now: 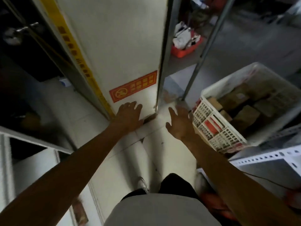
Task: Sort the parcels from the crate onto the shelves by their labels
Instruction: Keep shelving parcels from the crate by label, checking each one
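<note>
Both hands empty right now. My left hand (129, 114) is stretched forward, fingers spread and relaxed, hanging over the foot of the white pillar (114, 46), just below the red sign (133, 86). Can't tell if it touches the pillar or only floats in front of it. My right hand (179, 123) is out too, fingers loosely splayed, thumb toward the left, holding nothing, just beside the near corner of the white crate (216, 128).

The crate sits on the floor at my right, between the grey shelf uprights (162, 62) and the perforated shelf rail (263, 158) nearest me. My guess is it's parked there so I can pull from it without leaving the aisle. Brown parcels (244, 110) fill it, packed close; labels too blurred to read from here.

Arms are both near full extension, roughly parallel, pointing down and ahead. I'm standing upright, looking down my own body at the floor (162, 152).

An orange basket (184, 51) with white bags sits further back behind the uprights, not part of this batch as far as I can judge.

Next: right hand into the crate, take one parcel, read the label.
</note>
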{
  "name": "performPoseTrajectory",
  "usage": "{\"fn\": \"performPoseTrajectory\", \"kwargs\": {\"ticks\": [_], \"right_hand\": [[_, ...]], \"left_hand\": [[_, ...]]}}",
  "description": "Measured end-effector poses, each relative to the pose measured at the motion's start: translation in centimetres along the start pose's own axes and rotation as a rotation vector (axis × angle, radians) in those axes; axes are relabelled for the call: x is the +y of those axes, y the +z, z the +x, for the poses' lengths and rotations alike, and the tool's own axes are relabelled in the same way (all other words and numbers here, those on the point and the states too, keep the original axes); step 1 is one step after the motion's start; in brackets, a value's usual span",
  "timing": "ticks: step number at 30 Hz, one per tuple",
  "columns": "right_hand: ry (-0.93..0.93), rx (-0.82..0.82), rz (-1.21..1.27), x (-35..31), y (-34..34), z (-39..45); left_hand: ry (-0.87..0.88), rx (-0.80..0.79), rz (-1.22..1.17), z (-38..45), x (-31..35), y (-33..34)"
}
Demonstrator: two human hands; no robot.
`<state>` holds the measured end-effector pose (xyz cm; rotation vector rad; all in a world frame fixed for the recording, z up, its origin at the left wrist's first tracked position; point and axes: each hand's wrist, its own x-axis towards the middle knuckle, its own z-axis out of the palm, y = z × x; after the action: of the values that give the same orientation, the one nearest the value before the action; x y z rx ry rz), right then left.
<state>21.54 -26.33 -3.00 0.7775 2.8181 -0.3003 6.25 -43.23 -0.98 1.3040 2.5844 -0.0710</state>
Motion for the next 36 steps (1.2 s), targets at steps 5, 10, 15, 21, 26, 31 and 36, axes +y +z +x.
{"fn": "performPoseTrajectory", "kwargs": {"ticks": [5,10,15,21,26,31,36], "right_hand": [[0.259,0.04,0.122,6.7,-0.9,1.1],[0.466,0.009,0.153,14.9,-1.4,2.9],[0.648,0.064,0.299,22.6,-2.3,4.0],[0.768,0.073,0.39,29.3,-3.1,5.6],[0.827,0.032,0.485,32.3,-3.1,6.9],[0.894,-0.032,0.489,35.2,-3.1,9.1],[1.057,0.025,0.568,38.0,-2.8,11.4]], "left_hand": [[0.252,0.016,0.019,9.5,5.5,-1.1],[0.47,0.014,0.067,18.9,13.4,-1.9],[0.65,-0.031,0.103,26.3,21.9,-2.9],[0.703,-0.103,0.108,32.6,28.5,-3.5],[0.739,-0.189,0.106,36.8,31.6,-2.8],[0.778,-0.256,0.149,41.1,34.7,-2.8],[0.894,-0.335,0.113,46.1,38.2,-2.1]]}}
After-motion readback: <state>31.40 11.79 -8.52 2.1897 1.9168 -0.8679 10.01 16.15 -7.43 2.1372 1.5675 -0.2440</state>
